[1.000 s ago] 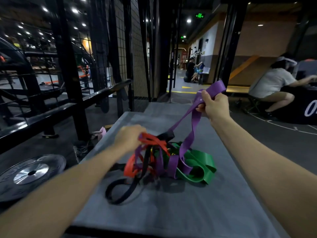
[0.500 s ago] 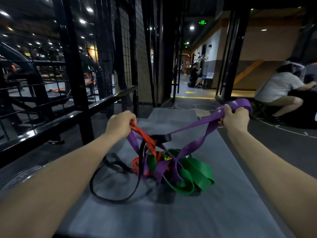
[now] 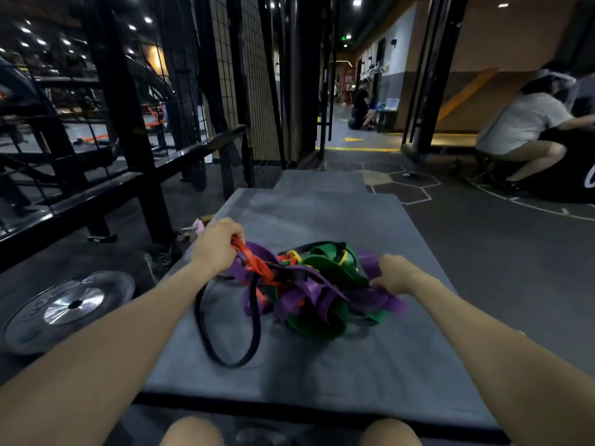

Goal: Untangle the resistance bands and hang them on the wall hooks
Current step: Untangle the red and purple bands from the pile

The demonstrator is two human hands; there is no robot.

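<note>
Two hands' grip (image 3: 216, 245) (image 3: 395, 274) on bands (image 3: 302, 284)

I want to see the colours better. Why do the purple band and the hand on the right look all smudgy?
Head view: the right hand and the purple band it holds are smeared by motion blur; the gym is dim, lit by small ceiling lights; the wide lens bends the black rack posts at the edges.

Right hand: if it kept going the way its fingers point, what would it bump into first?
Probably the green band. The right hand pinches the purple band with its fingers aimed left into the tangle, though depth is unclear.
</note>
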